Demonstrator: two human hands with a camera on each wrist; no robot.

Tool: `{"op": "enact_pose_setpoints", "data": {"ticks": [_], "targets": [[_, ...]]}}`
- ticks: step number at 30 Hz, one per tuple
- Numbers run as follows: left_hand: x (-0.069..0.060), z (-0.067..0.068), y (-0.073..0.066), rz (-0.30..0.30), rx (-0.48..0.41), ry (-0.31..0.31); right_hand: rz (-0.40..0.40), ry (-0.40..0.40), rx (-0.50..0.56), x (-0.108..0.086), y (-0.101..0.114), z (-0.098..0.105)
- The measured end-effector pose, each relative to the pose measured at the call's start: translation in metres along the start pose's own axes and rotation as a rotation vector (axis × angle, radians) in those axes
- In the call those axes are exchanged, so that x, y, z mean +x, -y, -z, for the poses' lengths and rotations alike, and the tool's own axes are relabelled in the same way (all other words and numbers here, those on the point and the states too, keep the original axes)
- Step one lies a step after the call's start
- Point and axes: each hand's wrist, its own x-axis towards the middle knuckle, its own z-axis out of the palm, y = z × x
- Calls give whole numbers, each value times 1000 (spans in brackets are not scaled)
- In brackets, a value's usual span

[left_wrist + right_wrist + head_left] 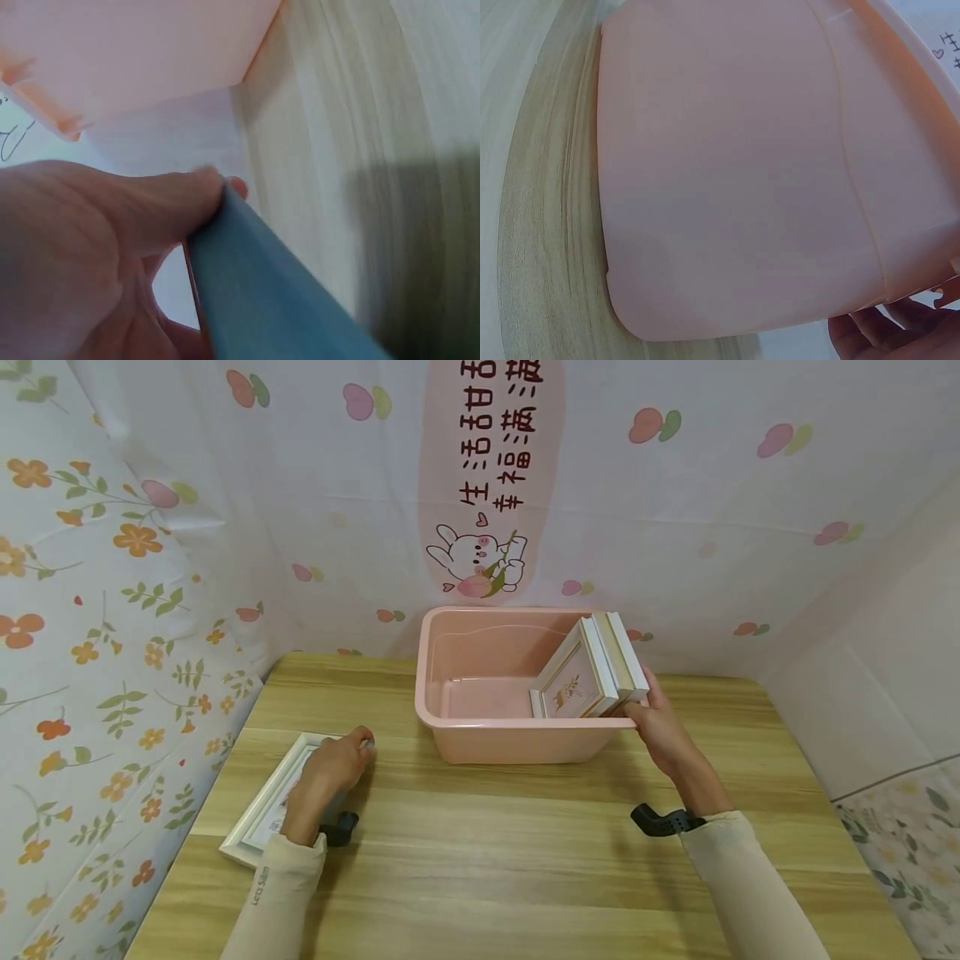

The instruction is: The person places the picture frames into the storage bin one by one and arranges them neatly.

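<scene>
At the left of the table my left hand (pixel 327 774) pinches the right side of a white picture frame (pixel 251 831), thumb over the edge. The left wrist view shows a blurred blue-grey surface (pixel 262 292) between thumb and fingers, apparently the frame's side or back. My right hand (pixel 663 727) grips the right rim of a pink plastic tub (pixel 525 743). Its fingers (pixel 889 330) curl under that rim in the right wrist view. White-and-gold picture frames (pixel 588 672) lean together inside the tub's right end, close to my right thumb; the front one has a small floral picture.
The tub stands at the back of a wood-grain table (pixel 480 860). Behind it hangs a white cloth (pixel 322 485) printed with fruit, a rabbit and lettering. A flowered cloth (pixel 97 693) borders the left side, and a pale wall (pixel 885 677) the right.
</scene>
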Motion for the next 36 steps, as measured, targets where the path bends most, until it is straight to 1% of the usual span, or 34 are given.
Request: {"op": "enact_pose_setpoints", "data": {"ticks": [2,4,6,7,9,12,13,15,17,19,23,26,28,31,34,36], "targets": [[0,0,-2,37,23,19,-1,0,2,0,0,0],[0,-1,-4,60,60,18,3,1,5,0,0,0],[-1,-2,-7,92,87,2,5,3,5,0,-1,0],[-1,-3,-8,104,105,-25,8,4,6,0,-1,0],[-3,-5,-9,116,130,-110,14,4,4,0,-1,0],[-8,-3,-9,134,142,-286,20,6,-1,1,-1,0],[-10,-2,-9,134,149,-346,21,5,-3,1,-1,1],[-14,4,-10,134,152,-440,17,1,-7,1,-1,1],[-19,12,-12,137,164,-513,10,-1,-8,1,-1,1],[-25,21,-14,144,169,-574,2,-4,-11,1,-1,2],[-36,41,-20,160,134,-704,3,-1,-17,0,-1,1],[-45,55,-22,164,100,-780,10,0,-15,0,-1,1],[-49,63,-22,167,77,-811,10,2,-13,0,-1,1],[-53,70,-22,170,19,-821,10,3,-9,0,-1,1],[-54,70,-22,162,-42,-818,10,2,-11,0,-1,1],[-54,69,-23,151,-65,-834,7,2,-10,0,-1,1]]}}
